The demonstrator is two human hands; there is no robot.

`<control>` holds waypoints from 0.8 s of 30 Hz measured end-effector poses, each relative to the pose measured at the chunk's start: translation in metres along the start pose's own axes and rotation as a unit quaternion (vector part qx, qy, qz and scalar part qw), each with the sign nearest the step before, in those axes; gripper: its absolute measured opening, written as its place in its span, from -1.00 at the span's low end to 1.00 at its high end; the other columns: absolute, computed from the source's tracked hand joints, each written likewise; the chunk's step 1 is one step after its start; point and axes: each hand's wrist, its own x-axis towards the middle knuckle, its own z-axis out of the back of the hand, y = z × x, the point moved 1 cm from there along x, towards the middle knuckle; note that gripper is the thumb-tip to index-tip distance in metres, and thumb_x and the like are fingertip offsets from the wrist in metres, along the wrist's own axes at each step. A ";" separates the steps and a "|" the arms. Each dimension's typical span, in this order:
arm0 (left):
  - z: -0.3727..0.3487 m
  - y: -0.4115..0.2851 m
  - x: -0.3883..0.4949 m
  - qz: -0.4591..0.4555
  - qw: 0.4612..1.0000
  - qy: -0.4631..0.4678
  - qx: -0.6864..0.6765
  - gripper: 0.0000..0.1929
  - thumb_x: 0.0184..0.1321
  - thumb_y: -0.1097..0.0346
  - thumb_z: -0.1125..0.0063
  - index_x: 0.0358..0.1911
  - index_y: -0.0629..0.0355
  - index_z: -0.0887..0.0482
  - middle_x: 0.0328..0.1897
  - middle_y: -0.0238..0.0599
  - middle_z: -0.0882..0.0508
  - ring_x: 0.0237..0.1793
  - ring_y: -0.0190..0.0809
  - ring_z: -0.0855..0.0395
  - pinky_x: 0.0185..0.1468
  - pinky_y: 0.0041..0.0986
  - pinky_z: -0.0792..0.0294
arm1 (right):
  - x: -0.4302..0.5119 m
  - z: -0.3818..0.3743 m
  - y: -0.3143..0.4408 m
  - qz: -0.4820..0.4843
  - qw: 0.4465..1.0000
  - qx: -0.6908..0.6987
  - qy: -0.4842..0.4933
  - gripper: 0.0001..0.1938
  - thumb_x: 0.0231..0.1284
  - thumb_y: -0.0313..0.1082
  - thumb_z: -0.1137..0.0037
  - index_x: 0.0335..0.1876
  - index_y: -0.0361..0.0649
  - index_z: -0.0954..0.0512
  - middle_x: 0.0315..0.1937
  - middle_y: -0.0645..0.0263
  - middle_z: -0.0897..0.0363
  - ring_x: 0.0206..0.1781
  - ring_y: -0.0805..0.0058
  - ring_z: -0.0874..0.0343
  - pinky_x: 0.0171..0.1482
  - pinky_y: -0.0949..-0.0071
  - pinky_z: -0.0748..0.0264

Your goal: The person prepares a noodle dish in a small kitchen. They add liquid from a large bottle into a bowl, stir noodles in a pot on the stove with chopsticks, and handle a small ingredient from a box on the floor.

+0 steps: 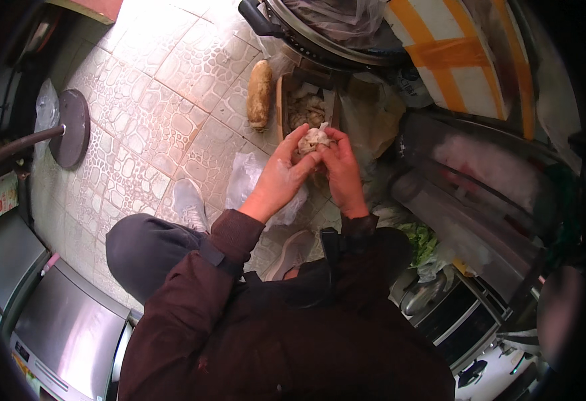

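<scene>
A whole garlic bulb point(314, 140) with pale, papery skin is held between my two hands. My left hand point(284, 173) grips it from the left, thumb at its lower side. From the right, my right hand point(343, 168) closes on the same bulb, its thumb and index finger against the skin. Just beyond my fingers is an open box point(281, 108) with more garlic bulbs point(307, 109) inside. Under my left wrist, a thin white plastic bag point(245, 175) lies crumpled on the floor; my forearm hides part of it.
Left of the box, a long brown root vegetable point(259, 95) lies on the tiled floor point(152, 120). A large lidded pot point(313, 47) and a taped foam box point(453, 55) stand beyond. Leafy greens point(419, 243) are by my right knee. A round stand base point(70, 129) is at left.
</scene>
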 end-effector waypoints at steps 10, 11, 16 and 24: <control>-0.005 0.028 0.012 -0.007 0.998 -0.001 0.061 -0.47 0.43 0.32 -0.16 0.42 0.33 -0.42 0.20 -0.06 -0.68 0.05 -0.22 -0.69 0.14 -0.41 -0.51 | -0.015 0.014 -0.002 0.022 0.993 -0.112 -0.042 -0.46 0.58 -0.24 -0.02 0.57 -0.09 -0.24 0.15 0.27 -0.59 -0.08 0.60 -0.63 -0.16 0.57 -0.59; -0.007 0.030 0.012 -0.009 0.998 -0.006 0.057 -0.47 0.42 0.32 -0.16 0.42 0.33 -0.42 0.20 -0.06 -0.68 0.04 -0.22 -0.69 0.14 -0.41 -0.51 | -0.013 0.017 -0.005 0.004 0.993 -0.118 -0.022 -0.50 0.59 -0.21 -0.03 0.53 -0.11 -0.29 0.06 0.31 -0.61 -0.17 0.63 -0.61 -0.22 0.60 -0.56; -0.013 0.040 0.014 -0.041 0.994 0.031 0.098 -0.49 0.47 0.26 -0.12 0.40 0.34 -0.43 0.23 0.10 -0.64 0.17 -0.01 -0.65 0.25 -0.31 -0.46 | -0.015 0.014 -0.013 0.018 0.986 -0.164 -0.033 -0.64 0.62 -0.08 0.01 0.25 -0.19 -0.50 -0.11 0.36 -0.63 -0.12 0.63 -0.56 -0.10 0.51 -0.54; -0.018 0.057 0.013 -0.107 0.975 0.011 0.193 -0.60 0.58 0.21 0.03 0.35 0.26 -0.39 -0.02 -0.17 -0.63 -0.19 -0.34 -0.59 -0.08 -0.48 -0.49 | -0.016 0.000 -0.017 0.082 0.968 -0.228 -0.067 -0.66 0.67 -0.05 0.11 0.04 -0.19 -0.53 -0.29 0.33 -0.60 -0.22 0.59 -0.55 -0.15 0.47 -0.52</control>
